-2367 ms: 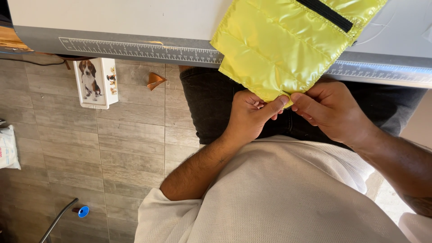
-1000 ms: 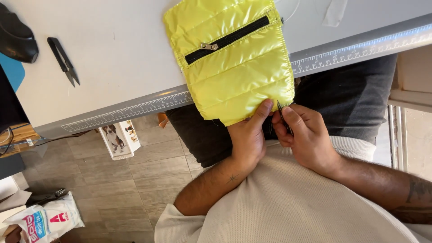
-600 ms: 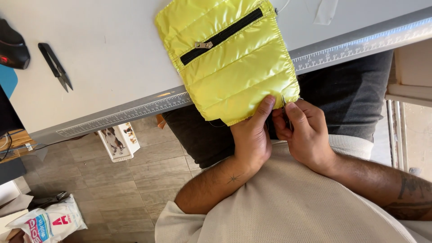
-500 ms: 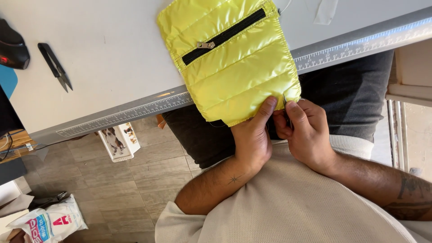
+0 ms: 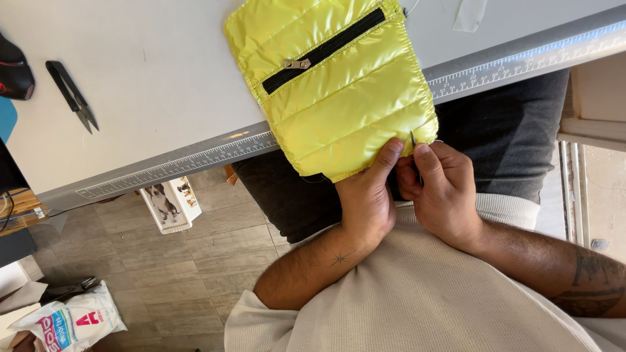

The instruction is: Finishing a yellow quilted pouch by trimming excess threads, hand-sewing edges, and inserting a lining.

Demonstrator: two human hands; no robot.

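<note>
A shiny yellow quilted pouch [image 5: 339, 85] with a black zipper lies on the white table [image 5: 150, 98] and hangs over its ruler-marked front edge. My left hand [image 5: 368, 195] pinches the pouch's lower edge with the thumb on top. Close beside it, my right hand [image 5: 440, 189] holds a thin dark needle-like tool [image 5: 413, 141] against the pouch's lower right corner. Both hands sit over my lap, just below the table edge.
Black thread snips [image 5: 73, 96] lie on the table at the left, near a dark object [image 5: 14, 68] at the far left edge. On the tiled floor stand a small box with a dog picture [image 5: 166, 203] and a white bag [image 5: 68, 322].
The view swung from the floor to the table top. The pouch shifted slightly on the table, and both hands stayed pinched at its lower right corner.
</note>
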